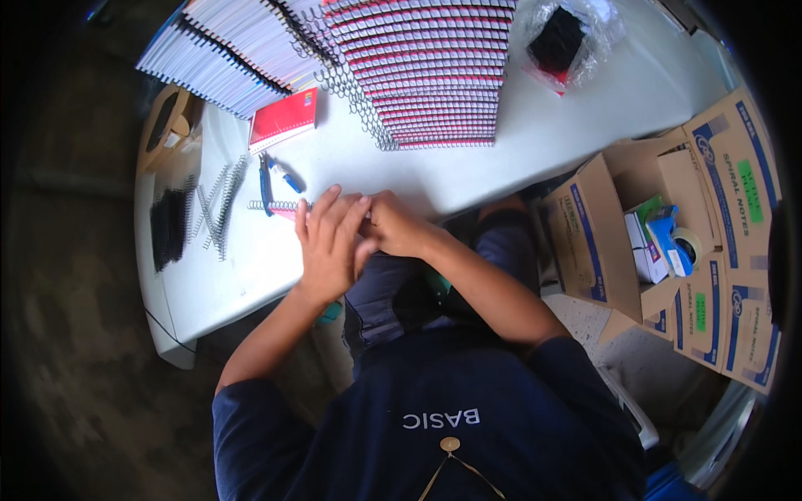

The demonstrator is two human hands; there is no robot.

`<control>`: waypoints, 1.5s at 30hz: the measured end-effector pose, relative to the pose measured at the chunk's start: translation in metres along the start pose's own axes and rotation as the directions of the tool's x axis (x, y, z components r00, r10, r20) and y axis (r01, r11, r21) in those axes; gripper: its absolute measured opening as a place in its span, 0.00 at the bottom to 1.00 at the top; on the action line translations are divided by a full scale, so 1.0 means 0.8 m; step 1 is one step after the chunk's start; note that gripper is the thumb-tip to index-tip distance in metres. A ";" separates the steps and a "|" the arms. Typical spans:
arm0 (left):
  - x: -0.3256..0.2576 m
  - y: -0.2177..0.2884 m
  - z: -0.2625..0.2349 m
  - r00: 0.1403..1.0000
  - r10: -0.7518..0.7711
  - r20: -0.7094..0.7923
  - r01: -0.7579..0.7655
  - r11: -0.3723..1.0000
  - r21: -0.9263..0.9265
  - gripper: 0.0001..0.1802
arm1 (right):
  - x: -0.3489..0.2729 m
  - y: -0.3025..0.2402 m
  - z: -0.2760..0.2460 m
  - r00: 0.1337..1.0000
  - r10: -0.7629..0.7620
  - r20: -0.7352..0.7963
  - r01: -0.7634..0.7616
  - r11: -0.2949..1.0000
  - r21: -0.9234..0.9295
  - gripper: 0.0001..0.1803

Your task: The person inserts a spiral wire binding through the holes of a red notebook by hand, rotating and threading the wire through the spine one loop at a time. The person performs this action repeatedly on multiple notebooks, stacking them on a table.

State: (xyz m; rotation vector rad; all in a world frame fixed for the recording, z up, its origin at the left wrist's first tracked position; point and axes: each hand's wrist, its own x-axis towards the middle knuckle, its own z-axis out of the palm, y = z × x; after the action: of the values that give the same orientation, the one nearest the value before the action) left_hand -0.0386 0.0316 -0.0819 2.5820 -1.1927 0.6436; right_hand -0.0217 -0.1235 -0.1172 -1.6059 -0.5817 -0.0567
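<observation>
Near the table's front edge lies a small spiral notebook with a pinkish-red edge (284,213); a dark wire coil (276,204) sticks out past its left end. My left hand (328,242) rests over the notebook, its fingers stretched out and slightly apart. My right hand (397,224) is closed around the notebook's right end, most of which both hands hide. Just beyond the coil lie pliers with blue handles (265,182) and a small blue-and-white tool (286,177). Farther back rests a red-covered pad (284,118) with a row of punched holes.
Loose black coils (221,204) and a dense coil bundle (171,224) lie left. Stacked spiral notebooks (439,79) and coil-bound white pads (238,54) stand at the back. A plastic-wrapped black item (558,40) sits back right. Open cardboard boxes (585,242) stand right of the table.
</observation>
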 end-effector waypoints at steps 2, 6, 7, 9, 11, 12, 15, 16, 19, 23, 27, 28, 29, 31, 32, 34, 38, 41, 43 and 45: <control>0.035 -0.005 -0.020 1.000 0.007 0.000 -0.007 0.987 -0.163 0.20 | -0.002 0.015 0.007 0.996 0.062 -0.066 -0.059 0.997 0.047 0.12; 0.062 -0.011 -0.055 0.990 -0.062 0.128 0.091 0.966 -0.240 0.17 | 0.002 -0.003 0.006 0.991 0.106 -0.086 -0.102 0.994 0.048 0.10; 0.074 0.000 -0.065 0.989 -0.100 0.110 0.119 0.975 -0.188 0.17 | 0.001 -0.006 0.006 0.991 0.089 -0.101 -0.084 0.995 0.050 0.10; 0.079 0.000 -0.073 0.981 -0.088 0.174 0.108 0.988 -0.109 0.15 | 0.001 -0.006 0.005 0.990 0.093 -0.104 -0.090 0.995 0.030 0.10; 0.082 -0.010 -0.079 0.955 -0.028 0.297 0.075 0.986 -0.148 0.14 | 0.000 -0.002 0.005 0.987 0.135 -0.081 -0.137 0.990 -0.016 0.11; 0.083 -0.013 -0.081 0.935 0.001 0.355 0.063 0.984 -0.169 0.13 | 0.001 -0.003 0.005 0.988 0.124 -0.092 -0.122 0.992 0.026 0.11; 0.085 -0.008 -0.080 0.945 -0.014 0.326 0.078 0.980 -0.185 0.10 | 0.000 -0.005 0.006 0.988 0.118 -0.103 -0.111 0.991 0.072 0.11; 0.083 -0.007 -0.079 0.948 -0.019 0.318 0.081 0.980 -0.182 0.10 | 0.000 -0.006 0.005 0.987 0.134 -0.093 -0.132 0.991 0.035 0.11; 0.081 -0.004 -0.076 0.969 -0.001 0.246 0.036 0.990 -0.140 0.08 | 0.001 -0.010 0.001 0.980 0.190 -0.055 -0.193 0.980 -0.055 0.11; 0.086 0.001 -0.076 0.963 -0.021 0.267 0.043 0.996 -0.079 0.06 | -0.003 -0.023 -0.005 0.977 0.210 -0.039 -0.210 0.978 -0.009 0.12; 0.094 0.007 -0.095 0.970 -0.007 0.244 0.032 0.995 -0.098 0.09 | -0.007 -0.041 -0.009 0.984 0.173 -0.037 -0.174 0.984 -0.034 0.18; 0.104 0.010 -0.107 0.985 0.055 0.166 -0.028 0.987 -0.160 0.11 | -0.011 -0.059 -0.015 0.983 0.175 -0.048 -0.177 0.983 -0.045 0.20; 0.116 0.013 -0.127 0.990 0.050 0.133 -0.028 0.987 -0.158 0.12 | -0.012 -0.072 -0.020 0.991 -0.009 -0.134 0.008 1.000 -0.008 0.23; 0.142 0.017 -0.180 0.991 0.019 0.132 0.004 0.985 -0.173 0.14 | -0.009 -0.118 -0.050 0.921 -0.262 -0.288 0.226 0.962 -0.152 0.22; 0.156 0.012 -0.192 0.986 0.009 0.165 0.026 0.978 -0.209 0.15 | -0.007 -0.143 -0.075 0.827 -0.441 -0.350 0.340 0.886 -0.314 0.22; 0.176 0.001 -0.223 0.999 0.022 -0.033 -0.033 0.928 -0.372 0.13 | 0.010 -0.197 -0.109 0.723 -0.589 -0.361 0.532 0.808 -0.253 0.18; 0.260 -0.004 -0.203 0.750 0.203 -0.630 -0.269 0.963 -0.009 0.13 | 0.067 -0.258 -0.212 0.557 -0.817 -0.148 0.456 0.449 -0.768 0.12; 0.279 -0.032 -0.135 0.874 0.113 -0.473 -0.178 0.979 -0.095 0.13 | 0.075 -0.228 -0.259 0.826 -0.547 -0.135 0.373 0.710 -0.598 0.17; 0.259 -0.049 -0.099 0.935 0.040 -0.353 -0.170 0.924 -0.343 0.17 | 0.069 -0.185 -0.248 0.808 -0.522 -0.274 0.393 0.823 -0.411 0.22; 0.258 -0.047 -0.080 0.836 -0.147 -0.529 -0.112 0.897 -0.427 0.20 | 0.070 -0.176 -0.246 0.735 -0.504 -0.453 0.348 0.855 -0.385 0.25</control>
State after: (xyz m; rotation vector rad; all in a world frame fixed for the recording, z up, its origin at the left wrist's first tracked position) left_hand 0.0895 -0.0579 0.0720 1.8395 -0.9706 0.9089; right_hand 0.0306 -0.2900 0.0595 -1.5882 -0.4980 -0.9602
